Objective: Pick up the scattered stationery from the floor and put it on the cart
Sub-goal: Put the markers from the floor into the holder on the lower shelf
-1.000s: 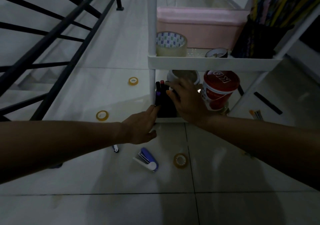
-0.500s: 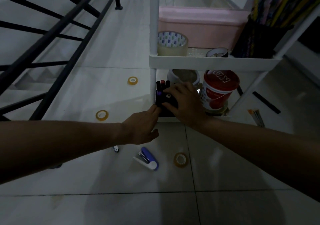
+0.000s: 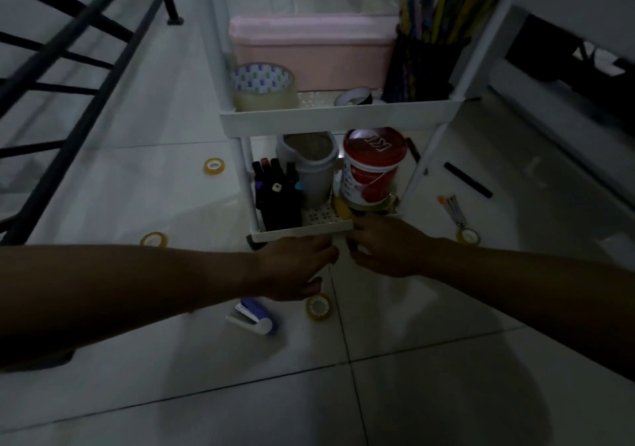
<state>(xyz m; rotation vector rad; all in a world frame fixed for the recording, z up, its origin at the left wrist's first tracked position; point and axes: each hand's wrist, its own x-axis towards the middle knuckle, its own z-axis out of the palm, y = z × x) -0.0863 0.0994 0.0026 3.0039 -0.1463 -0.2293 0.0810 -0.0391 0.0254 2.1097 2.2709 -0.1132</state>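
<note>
Both hands hang low in front of the white cart (image 3: 340, 120), close together just before the front edge of its bottom shelf. The left hand (image 3: 295, 267) reaches in from the left with its fingers loosely extended and holding nothing; the right hand (image 3: 388, 251) sits just beside it with its fingers curled under, and whether it pinches anything cannot be told (the light is dim).

Stationery lies scattered on the tiled floor (image 3: 446, 394) around them. A blue and white stapler (image 3: 252, 318) lies just below the left hand, and a small yellow tape roll (image 3: 319, 306) rests beside it, under the gap between the two hands. Two more small tape rolls lie to the left, one (image 3: 154, 239) near the left forearm and one (image 3: 214, 166) farther back beside the cart. On the right, pens (image 3: 453, 208), another tape roll (image 3: 468, 236) and a black ruler (image 3: 468, 180) lie well apart from the right hand.

On the bottom shelf stand a black holder of markers (image 3: 275, 194), a grey cup (image 3: 311, 167) and a red-lidded tub (image 3: 372, 167).
</note>
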